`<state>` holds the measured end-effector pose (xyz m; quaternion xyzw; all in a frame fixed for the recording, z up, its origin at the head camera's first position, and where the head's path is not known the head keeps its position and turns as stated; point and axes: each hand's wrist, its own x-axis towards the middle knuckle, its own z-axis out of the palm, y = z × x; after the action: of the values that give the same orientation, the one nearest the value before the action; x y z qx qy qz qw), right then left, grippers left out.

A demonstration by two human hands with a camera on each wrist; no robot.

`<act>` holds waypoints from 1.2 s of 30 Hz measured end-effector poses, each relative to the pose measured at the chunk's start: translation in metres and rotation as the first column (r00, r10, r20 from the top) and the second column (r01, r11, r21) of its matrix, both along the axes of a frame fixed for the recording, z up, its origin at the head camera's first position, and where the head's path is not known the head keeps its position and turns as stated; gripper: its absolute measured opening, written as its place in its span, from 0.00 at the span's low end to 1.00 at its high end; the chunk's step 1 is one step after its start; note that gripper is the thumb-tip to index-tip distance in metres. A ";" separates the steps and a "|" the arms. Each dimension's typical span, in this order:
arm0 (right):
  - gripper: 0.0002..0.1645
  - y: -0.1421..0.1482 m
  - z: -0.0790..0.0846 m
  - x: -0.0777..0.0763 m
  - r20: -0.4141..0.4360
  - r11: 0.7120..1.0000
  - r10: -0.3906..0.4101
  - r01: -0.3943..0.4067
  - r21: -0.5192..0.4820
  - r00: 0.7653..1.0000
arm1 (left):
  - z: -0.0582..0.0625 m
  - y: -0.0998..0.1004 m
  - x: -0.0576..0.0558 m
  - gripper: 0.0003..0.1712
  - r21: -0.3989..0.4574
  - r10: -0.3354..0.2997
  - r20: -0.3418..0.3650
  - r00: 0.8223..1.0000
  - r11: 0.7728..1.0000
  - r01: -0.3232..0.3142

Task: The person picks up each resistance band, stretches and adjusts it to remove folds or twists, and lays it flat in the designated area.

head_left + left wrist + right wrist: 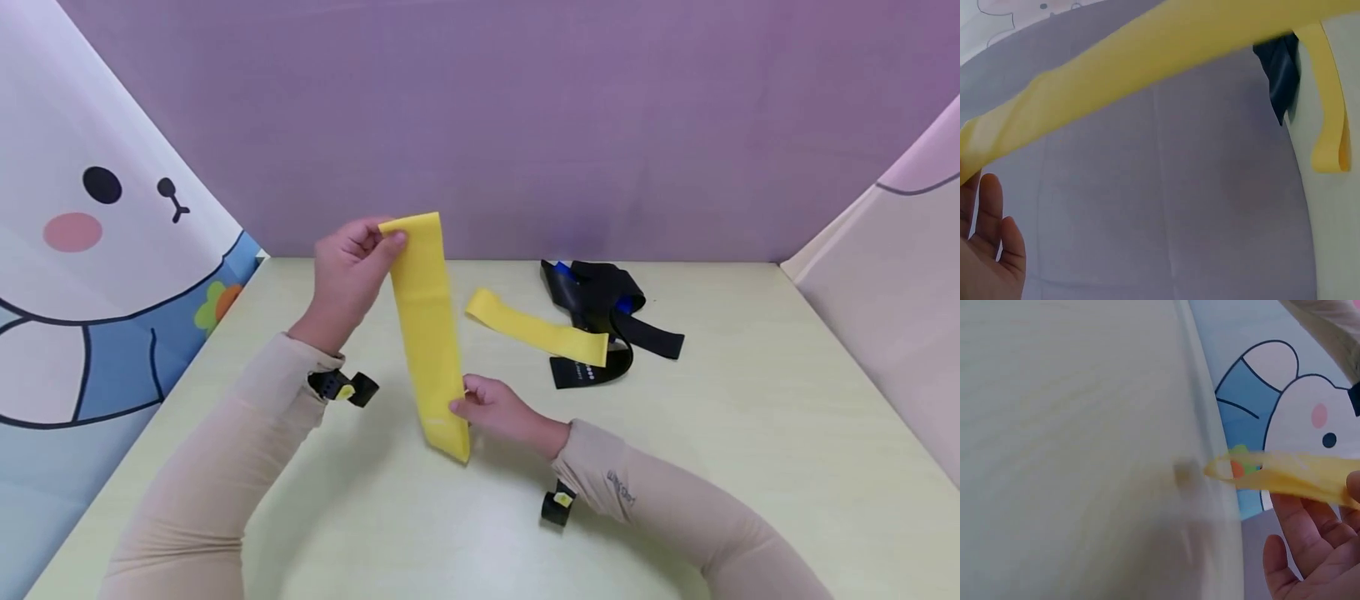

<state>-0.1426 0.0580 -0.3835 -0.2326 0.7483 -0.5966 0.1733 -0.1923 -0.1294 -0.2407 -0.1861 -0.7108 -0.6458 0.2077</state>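
Note:
A wide yellow resistance band (pixel 429 325) hangs lengthwise above the table between both hands. Its upper end is pinched between the thumb and fingers of my left hand (pixel 351 271). Near the lower end, my right hand (pixel 498 408) pinches the band's edge, thumb in front. In the right wrist view the loop's lower end (pixel 1254 475) sticks out past the right hand (pixel 1316 550). The left wrist view shows the band (pixel 1147 56) stretching away from the left hand (pixel 991 244), whose other fingers are partly spread.
Behind the held band, a second yellow band (pixel 536 329) lies on the table (pixel 750 433), one end over a pile of black bands (pixel 600 296) with blue showing among them. A purple backdrop (pixel 525 125) stands at the back, and a cartoon-printed cloth (pixel 90 350) at the left.

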 end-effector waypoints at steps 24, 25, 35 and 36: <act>0.10 -0.078 -0.020 0.024 0.276 0.998 0.043 -0.029 -0.055 0.960 | -0.028 -0.096 -0.044 0.20 -0.277 0.291 0.387 0.875 0.942 -0.190; 0.10 -0.082 -0.020 0.025 0.293 0.998 0.040 -0.026 -0.052 0.955 | -0.030 -0.099 -0.045 0.21 -0.296 0.297 0.396 0.869 0.937 -0.185; 0.09 -0.125 -0.014 0.028 0.367 0.995 0.021 -0.055 0.084 0.930 | -0.047 -0.124 -0.053 0.26 -0.462 0.391 0.446 0.805 0.871 -0.167; 0.08 -0.129 -0.014 0.028 0.376 0.994 0.018 -0.057 0.093 0.926 | -0.049 -0.126 -0.054 0.26 -0.472 0.401 0.449 0.799 0.865 -0.169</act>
<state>-0.1147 -0.0708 -0.3976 -0.1196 0.7264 -0.5874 0.3361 -0.2464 -0.2550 -0.2900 0.0730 -0.8787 -0.4685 0.0555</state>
